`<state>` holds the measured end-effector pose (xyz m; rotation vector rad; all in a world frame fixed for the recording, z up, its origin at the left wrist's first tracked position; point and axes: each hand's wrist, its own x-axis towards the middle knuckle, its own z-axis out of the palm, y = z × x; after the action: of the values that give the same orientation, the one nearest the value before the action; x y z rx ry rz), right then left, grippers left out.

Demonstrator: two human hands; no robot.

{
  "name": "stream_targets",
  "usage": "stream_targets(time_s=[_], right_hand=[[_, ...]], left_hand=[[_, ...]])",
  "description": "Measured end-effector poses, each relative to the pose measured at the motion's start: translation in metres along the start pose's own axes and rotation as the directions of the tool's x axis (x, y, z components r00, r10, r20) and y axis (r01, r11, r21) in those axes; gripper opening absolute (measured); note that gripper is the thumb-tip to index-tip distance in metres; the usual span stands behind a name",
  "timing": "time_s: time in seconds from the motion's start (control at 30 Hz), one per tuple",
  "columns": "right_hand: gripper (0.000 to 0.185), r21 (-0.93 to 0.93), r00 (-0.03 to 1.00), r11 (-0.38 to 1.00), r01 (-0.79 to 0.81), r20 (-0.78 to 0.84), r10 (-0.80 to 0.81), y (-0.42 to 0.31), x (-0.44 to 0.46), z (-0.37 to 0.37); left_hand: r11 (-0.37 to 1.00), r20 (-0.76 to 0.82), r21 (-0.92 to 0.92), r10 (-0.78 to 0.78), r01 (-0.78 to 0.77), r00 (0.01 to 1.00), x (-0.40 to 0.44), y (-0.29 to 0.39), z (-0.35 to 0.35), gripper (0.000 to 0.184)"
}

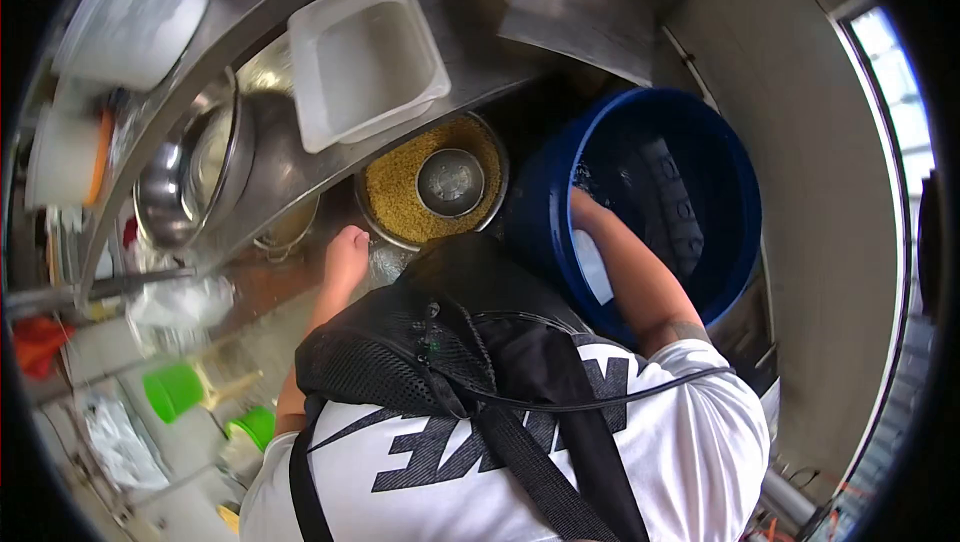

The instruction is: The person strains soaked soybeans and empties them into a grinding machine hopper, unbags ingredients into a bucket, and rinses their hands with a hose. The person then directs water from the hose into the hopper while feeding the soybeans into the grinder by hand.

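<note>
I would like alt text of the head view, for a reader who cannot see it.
A person in a white shirt reaches the right hand into a large blue barrel, fingers out of sight. The left hand is beside a metal bowl of yellow grains, with a smaller bowl on them.

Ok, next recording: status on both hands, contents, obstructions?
Left hand curled near the basin, hold unclear. Right hand inside blue barrel, fingertips hidden by its rim. Small metal bowl on yellow grains in the basin.
</note>
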<state>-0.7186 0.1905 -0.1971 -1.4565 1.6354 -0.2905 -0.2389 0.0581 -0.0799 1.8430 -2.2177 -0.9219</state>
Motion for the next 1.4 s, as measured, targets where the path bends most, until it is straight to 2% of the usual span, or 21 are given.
stream_targets(time_s=[0.03,0.1,0.13,0.17,0.2,0.27,0.3,0.33,0.37,0.43,0.57,0.7,0.77,0.8,0.83,0.9,1.03,1.07,1.1,1.23,1.4], right_hand=[[0.039,-0.077,0.985,0.982,0.171,0.039,-0.169,0.004,-0.002,-0.014],[0.058,-0.071,0.985,0.994,-0.087,0.146,0.096,-0.038,-0.030,-0.064],[0.044,-0.138,0.977,0.982,-0.129,0.153,0.150,-0.070,-0.052,-0.092],[0.047,-0.137,0.975,0.975,-0.175,0.116,0.192,-0.031,-0.051,-0.090],[0.042,0.121,0.978,0.971,-0.206,0.060,0.200,0.006,-0.059,-0.088],[0.040,0.319,0.888,0.945,-0.074,-0.411,0.208,0.024,-0.082,-0.074],[0.048,0.452,0.793,0.863,-0.223,-0.430,0.431,0.008,-0.100,-0.072],[0.061,0.338,0.764,0.863,-0.375,-0.415,0.495,-0.017,-0.113,-0.072],[0.071,0.133,0.740,0.918,-0.374,-0.555,0.381,0.028,-0.119,-0.033],[0.076,-0.094,0.836,0.883,-0.459,-0.382,0.394,0.000,-0.138,-0.014],[0.072,0.032,0.713,0.784,-0.620,-0.395,0.579,0.009,-0.121,-0.016],[0.049,0.166,0.729,0.903,-0.397,-0.540,0.420,0.020,-0.128,-0.029],[0.048,0.203,0.652,0.910,-0.361,-0.643,0.402,-0.038,-0.139,-0.057],[0.054,0.138,0.599,0.955,-0.262,-0.753,0.273,-0.010,-0.140,-0.058],[0.055,0.168,0.560,0.939,-0.299,-0.766,0.316,-0.054,-0.146,-0.083],[0.055,-0.094,0.565,0.977,-0.193,-0.824,0.032,-0.095,-0.149,-0.135],[0.056,-0.221,0.719,0.950,-0.220,-0.695,0.004,-0.140,-0.116,-0.240],[0.057,-0.254,0.752,0.911,-0.326,-0.653,0.087,-0.167,-0.109,-0.259],[0.057,-0.314,0.756,0.895,-0.317,-0.653,0.038,-0.160,-0.097,-0.277],[0.056,-0.317,0.686,0.886,-0.339,-0.727,0.003,-0.161,-0.085,-0.340],[0.059,-0.204,0.572,0.957,-0.204,-0.819,-0.052,-0.159,-0.104,-0.357]], left_hand=[[0.999,-0.010,-0.025,-0.030,0.029,1.000,-0.009,-0.010,-0.001,0.023],[0.996,-0.057,-0.052,-0.071,0.068,0.996,-0.033,-0.035,0.000,0.022],[0.995,-0.080,-0.064,-0.082,0.077,0.993,-0.046,-0.048,0.002,0.022],[0.992,-0.099,-0.077,-0.104,0.097,0.990,-0.060,-0.062,0.007,0.022],[0.980,-0.098,-0.102,-0.181,0.171,0.979,-0.074,-0.080,0.010,0.021],[0.955,-0.075,-0.128,-0.279,0.269,0.957,-0.101,-0.097,0.012,0.020],[0.949,-0.086,-0.137,-0.296,0.283,0.951,-0.111,-0.102,0.015,0.020],[0.929,-0.064,-0.111,-0.361,0.353,0.930,-0.120,-0.106,0.020,0.019],[0.903,-0.042,-0.085,-0.425,0.421,0.904,-0.126,-0.108,0.024,0.018],[0.907,-0.057,-0.057,-0.420,0.417,0.906,-0.123,-0.097,0.028,0.018],[0.938,-0.082,-0.120,-0.336,0.325,0.938,-0.080,-0.105,0.041,0.019],[0.966,-0.085,-0.163,-0.216,0.200,0.973,-0.048,-0.066,0.021,0.019],[0.973,-0.112,-0.179,-0.165,0.143,0.980,-0.044,-0.048,0.008,0.019],[0.974,-0.135,-0.190,-0.149,0.122,0.980,-0.042,-0.050,0.009,0.018],[0.974,-0.136,-0.197,-0.144,0.116,0.980,-0.043,-0.049,0.007,0.018],[0.962,-0.106,-0.220,-0.186,0.159,0.977,-0.045,-0.045,0.002,0.019],[0.970,-0.118,-0.228,-0.108,0.079,0.987,-0.028,-0.044,0.013,0.020],[0.970,-0.121,-0.233,-0.097,0.066,0.988,-0.023,-0.038,0.012,0.020],[0.970,-0.130,-0.238,-0.074,0.042,0.989,-0.021,-0.027,0.010,0.020],[0.963,-0.144,-0.269,-0.055,0.014,0.988,-0.015,0.009,-0.002,0.018],[0.958,-0.082,-0.279,-0.088,0.062,0.993,-0.016,0.008,-0.001,0.019]])
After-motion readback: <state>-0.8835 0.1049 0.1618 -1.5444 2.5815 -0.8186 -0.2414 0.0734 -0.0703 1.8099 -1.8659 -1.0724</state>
